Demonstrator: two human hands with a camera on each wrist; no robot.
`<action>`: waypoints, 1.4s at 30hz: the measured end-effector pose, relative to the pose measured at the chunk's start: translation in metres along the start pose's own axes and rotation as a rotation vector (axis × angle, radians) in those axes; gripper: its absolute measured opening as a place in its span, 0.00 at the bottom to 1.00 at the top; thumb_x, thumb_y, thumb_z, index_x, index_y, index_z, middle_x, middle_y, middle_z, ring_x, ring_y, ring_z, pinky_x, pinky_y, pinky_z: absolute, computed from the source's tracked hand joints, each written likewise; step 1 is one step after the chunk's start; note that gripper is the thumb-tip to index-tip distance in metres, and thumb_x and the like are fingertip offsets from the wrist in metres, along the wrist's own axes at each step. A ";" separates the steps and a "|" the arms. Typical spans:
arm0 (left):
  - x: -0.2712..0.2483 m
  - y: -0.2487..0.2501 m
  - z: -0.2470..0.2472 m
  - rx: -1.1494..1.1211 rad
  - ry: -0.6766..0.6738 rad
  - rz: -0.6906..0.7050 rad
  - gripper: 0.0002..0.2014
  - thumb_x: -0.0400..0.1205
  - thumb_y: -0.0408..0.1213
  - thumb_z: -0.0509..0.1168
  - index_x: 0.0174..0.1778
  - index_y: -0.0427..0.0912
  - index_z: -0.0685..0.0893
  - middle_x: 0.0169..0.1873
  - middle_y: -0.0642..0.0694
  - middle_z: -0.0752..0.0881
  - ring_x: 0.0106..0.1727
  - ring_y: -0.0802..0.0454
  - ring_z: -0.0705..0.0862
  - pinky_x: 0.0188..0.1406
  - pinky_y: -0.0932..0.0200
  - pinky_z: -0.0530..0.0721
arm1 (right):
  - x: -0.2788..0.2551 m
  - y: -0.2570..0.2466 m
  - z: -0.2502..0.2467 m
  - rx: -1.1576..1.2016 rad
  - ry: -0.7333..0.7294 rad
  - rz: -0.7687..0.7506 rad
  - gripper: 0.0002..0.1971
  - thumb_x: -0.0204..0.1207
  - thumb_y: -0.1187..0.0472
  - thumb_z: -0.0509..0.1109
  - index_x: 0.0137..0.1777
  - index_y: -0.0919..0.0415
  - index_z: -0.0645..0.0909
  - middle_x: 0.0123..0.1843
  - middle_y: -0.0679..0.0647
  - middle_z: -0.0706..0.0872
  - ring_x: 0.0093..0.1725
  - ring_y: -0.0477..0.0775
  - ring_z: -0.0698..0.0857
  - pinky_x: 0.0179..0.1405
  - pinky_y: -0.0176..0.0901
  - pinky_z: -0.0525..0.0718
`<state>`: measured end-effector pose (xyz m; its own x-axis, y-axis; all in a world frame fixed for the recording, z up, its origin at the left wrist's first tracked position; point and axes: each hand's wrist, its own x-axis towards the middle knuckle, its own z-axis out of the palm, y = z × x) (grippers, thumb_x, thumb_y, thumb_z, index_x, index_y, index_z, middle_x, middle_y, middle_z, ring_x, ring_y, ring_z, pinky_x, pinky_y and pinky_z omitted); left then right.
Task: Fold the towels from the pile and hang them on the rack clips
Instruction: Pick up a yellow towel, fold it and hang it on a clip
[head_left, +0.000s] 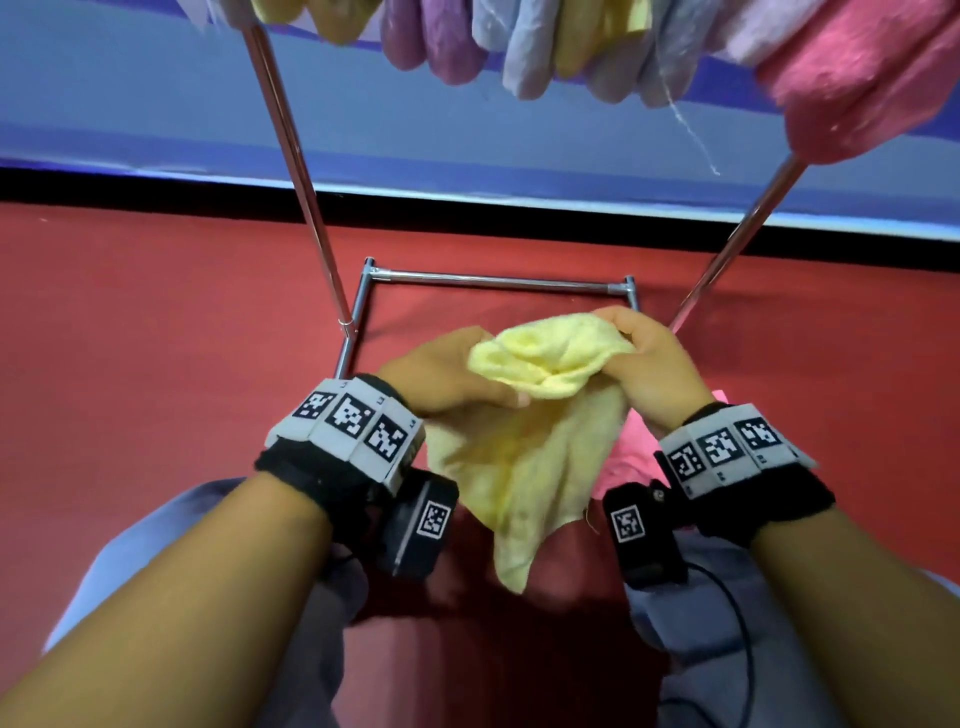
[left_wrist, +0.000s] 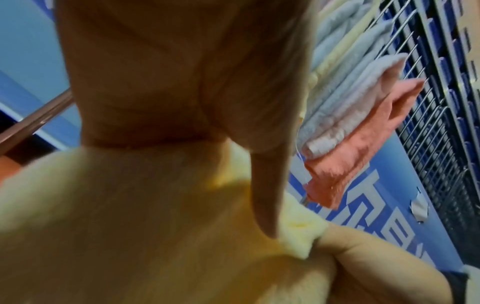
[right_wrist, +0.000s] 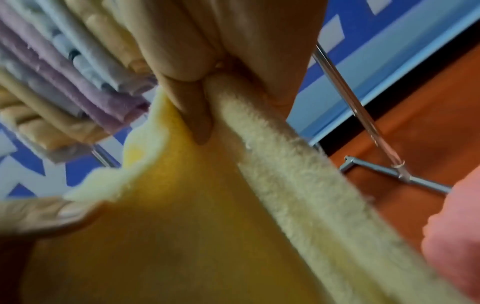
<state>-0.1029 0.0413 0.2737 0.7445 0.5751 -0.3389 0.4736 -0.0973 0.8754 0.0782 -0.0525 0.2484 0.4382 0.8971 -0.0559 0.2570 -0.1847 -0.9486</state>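
A yellow towel (head_left: 535, 441) hangs bunched between both hands in the head view, its lower end drooping toward my lap. My left hand (head_left: 447, 376) holds its left part, thumb on top of the cloth. My right hand (head_left: 649, 364) pinches the towel's upper right edge. In the right wrist view the fingers (right_wrist: 197, 115) clamp a rolled edge of the yellow towel (right_wrist: 207, 226). In the left wrist view the thumb (left_wrist: 267, 195) lies over the yellow towel (left_wrist: 130, 226). Folded towels (head_left: 519, 47) in purple, grey, yellow and pink hang from the rack above.
The rack's chrome legs (head_left: 306, 208) slant down to a base bar (head_left: 498, 282) on the red floor (head_left: 130, 338). A pink towel (head_left: 631, 452) lies low behind the right wrist. A blue wall (head_left: 130, 104) stands behind. My knees in grey fabric (head_left: 171, 530) are below.
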 end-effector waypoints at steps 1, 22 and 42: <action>-0.001 0.001 0.000 -0.011 -0.042 -0.013 0.10 0.75 0.28 0.74 0.40 0.45 0.80 0.27 0.58 0.85 0.29 0.66 0.81 0.31 0.71 0.79 | 0.001 -0.002 0.000 0.050 -0.026 -0.001 0.18 0.68 0.79 0.65 0.41 0.53 0.84 0.40 0.48 0.87 0.43 0.47 0.84 0.43 0.39 0.82; 0.025 -0.019 -0.003 0.316 0.255 0.024 0.14 0.73 0.35 0.73 0.44 0.46 0.72 0.33 0.57 0.75 0.33 0.61 0.73 0.27 0.71 0.68 | 0.024 0.005 -0.001 0.258 0.020 0.070 0.11 0.75 0.69 0.65 0.47 0.54 0.86 0.44 0.53 0.89 0.46 0.51 0.86 0.51 0.42 0.83; 0.016 -0.035 -0.019 0.551 0.425 -0.069 0.03 0.75 0.42 0.67 0.41 0.50 0.80 0.34 0.52 0.82 0.43 0.46 0.82 0.39 0.55 0.75 | 0.018 -0.003 -0.025 0.270 0.291 -0.043 0.13 0.72 0.71 0.65 0.45 0.54 0.87 0.44 0.50 0.90 0.47 0.47 0.87 0.49 0.40 0.82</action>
<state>-0.1168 0.0697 0.2442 0.5089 0.8517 -0.1252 0.7665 -0.3821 0.5162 0.1069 -0.0461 0.2579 0.6676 0.7435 0.0398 0.0620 -0.0023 -0.9981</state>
